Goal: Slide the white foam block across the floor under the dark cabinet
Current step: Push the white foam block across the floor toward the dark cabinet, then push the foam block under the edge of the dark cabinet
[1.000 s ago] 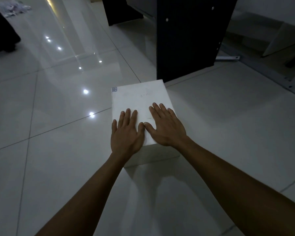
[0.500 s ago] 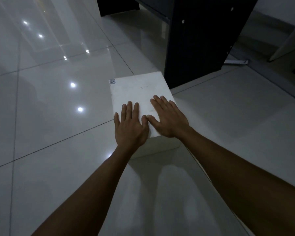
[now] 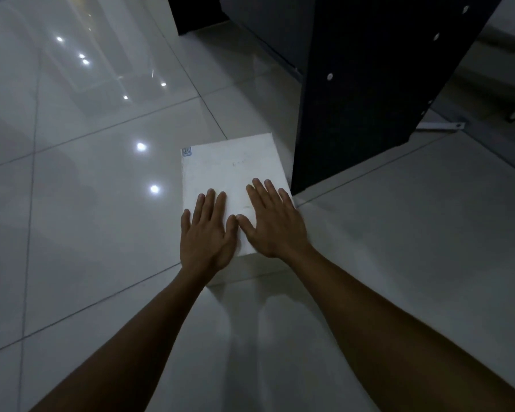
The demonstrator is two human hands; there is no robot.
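Note:
The white foam block (image 3: 229, 165) lies flat on the glossy tiled floor, a small sticker at its far left corner. My left hand (image 3: 207, 236) and my right hand (image 3: 275, 221) both rest palm-down on its near half, fingers spread, thumbs almost touching. The dark cabinet side panel (image 3: 369, 93) stands upright just right of the block, its near bottom corner close to the block's right edge. Under the cabinet, beyond the panel, the floor shows.
Glossy white floor tiles (image 3: 87, 218) with ceiling-light reflections spread to the left. A second dark panel (image 3: 191, 10) stands at the back. A white metal bracket (image 3: 440, 126) lies on the floor right of the cabinet panel.
Both hands have stayed flat on the block while it slid forward across the floor, and the cabinet panel now stands right beside its right edge.

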